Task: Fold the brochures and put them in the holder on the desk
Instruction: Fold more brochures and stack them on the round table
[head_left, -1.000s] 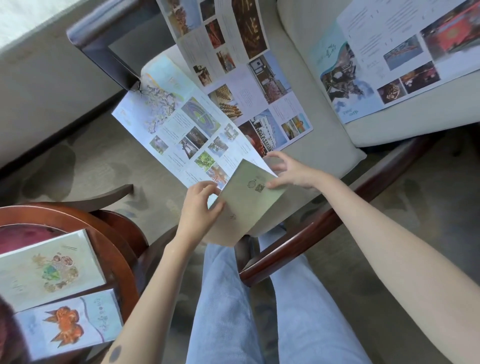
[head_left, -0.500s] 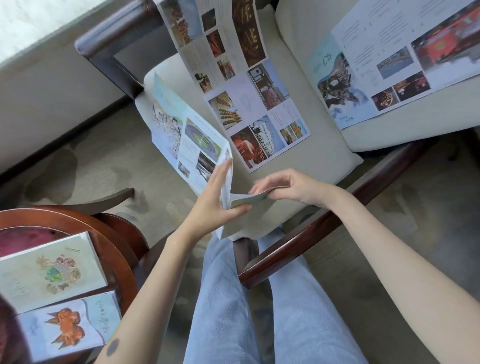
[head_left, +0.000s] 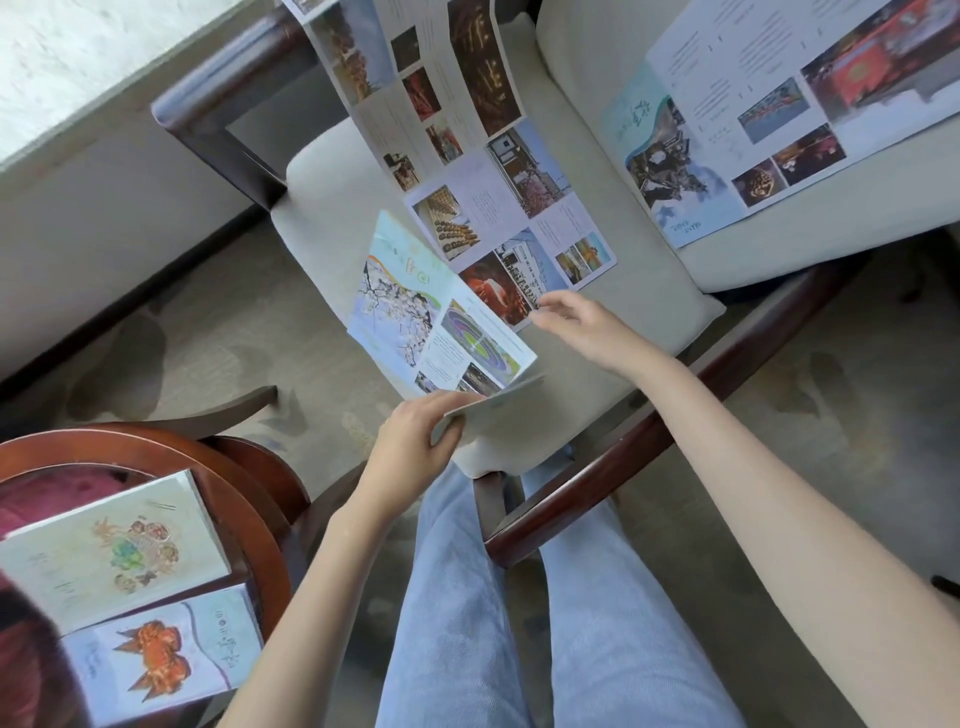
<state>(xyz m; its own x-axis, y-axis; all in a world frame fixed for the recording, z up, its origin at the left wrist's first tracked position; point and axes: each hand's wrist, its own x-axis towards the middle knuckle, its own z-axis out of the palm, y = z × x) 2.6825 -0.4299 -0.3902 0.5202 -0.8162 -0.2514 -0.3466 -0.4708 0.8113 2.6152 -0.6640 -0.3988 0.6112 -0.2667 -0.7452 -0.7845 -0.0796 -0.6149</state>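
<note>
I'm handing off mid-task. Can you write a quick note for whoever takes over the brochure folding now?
Left hand grips the half-folded brochure at its near end; right hand open, just beside it.
Long unfolded brochure on this chair, wide unfolded brochure on the next.
Two folded brochures on the round table.
Holder not in view.
Left: finish this fold, fold two more, load all.

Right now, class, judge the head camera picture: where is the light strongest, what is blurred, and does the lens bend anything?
Head view: daylight washes out the ledge at top left and glints on the chair arm; the right hand is slightly motion-blurred, the left hand gripping the brochure sharper; the wide lens stretches both forearms near the edges.
</note>
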